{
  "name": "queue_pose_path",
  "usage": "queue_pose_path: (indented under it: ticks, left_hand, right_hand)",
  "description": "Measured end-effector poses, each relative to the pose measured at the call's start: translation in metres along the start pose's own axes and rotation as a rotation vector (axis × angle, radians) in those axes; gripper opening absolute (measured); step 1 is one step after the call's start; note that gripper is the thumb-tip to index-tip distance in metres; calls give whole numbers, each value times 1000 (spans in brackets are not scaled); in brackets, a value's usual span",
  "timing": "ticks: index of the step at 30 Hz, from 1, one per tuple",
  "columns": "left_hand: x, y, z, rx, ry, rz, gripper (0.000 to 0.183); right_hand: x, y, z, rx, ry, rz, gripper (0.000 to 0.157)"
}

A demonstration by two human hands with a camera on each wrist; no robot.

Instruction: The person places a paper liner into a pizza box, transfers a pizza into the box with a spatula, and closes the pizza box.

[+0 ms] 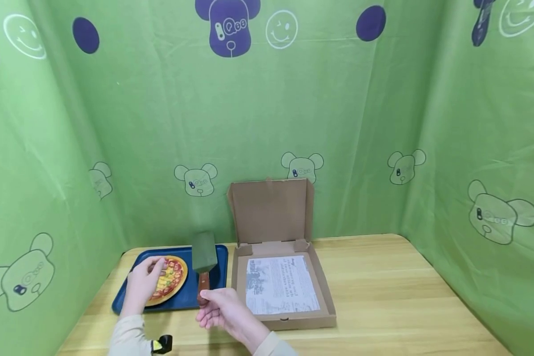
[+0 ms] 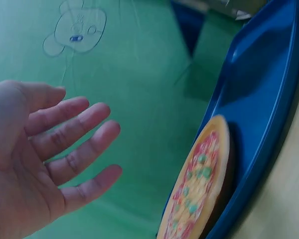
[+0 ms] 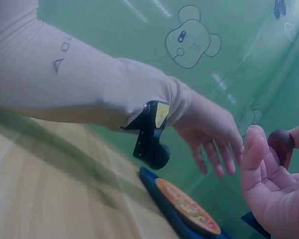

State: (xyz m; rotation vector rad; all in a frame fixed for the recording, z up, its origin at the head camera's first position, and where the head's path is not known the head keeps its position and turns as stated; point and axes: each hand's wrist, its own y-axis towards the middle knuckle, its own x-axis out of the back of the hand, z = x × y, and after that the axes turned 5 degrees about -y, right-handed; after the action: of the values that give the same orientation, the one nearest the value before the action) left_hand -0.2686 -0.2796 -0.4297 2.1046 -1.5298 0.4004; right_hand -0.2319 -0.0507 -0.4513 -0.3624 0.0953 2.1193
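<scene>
A round toy pizza lies on the left part of a blue tray. Above it hovers my left hand, its fingers loosely bent and holding nothing; the left wrist view shows that hand apart from the pizza. My right hand grips a spatula by its brown wooden handle. The spatula's broad flat blade points away from me, above the right part of the tray. In the right wrist view the handle's end shows between the right thumb and fingers.
Just right of the tray stands an open cardboard pizza box, lid raised against the green curtain. Printed paper lines its bottom. A black camera mount is strapped to the left wrist. Wooden table surface extends to the right.
</scene>
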Motion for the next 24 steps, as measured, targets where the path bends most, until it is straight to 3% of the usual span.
queue_pose_path:
  ticks: [6, 8, 14, 17, 24]
  left_hand:
    - [-18, 3, -9, 206, -432, 116, 44]
    - [-26, 3, -11, 270, -519, 167, 44]
    - [-55, 1, -14, 346, -539, 271, 52]
    - [-69, -2, -15, 368, -561, 288, 51]
    - [-80, -2, -18, 403, -757, 361, 33]
  right_hand:
    - [7, -1, 11, 15, -2, 12, 21]
    - [9, -1, 13, 15, -8, 11, 21]
    - [15, -3, 18, 20, -19, 20, 20]
    - [16, -5, 20, 24, -16, 39, 19]
    - [19, -5, 20, 13, -17, 94, 18]
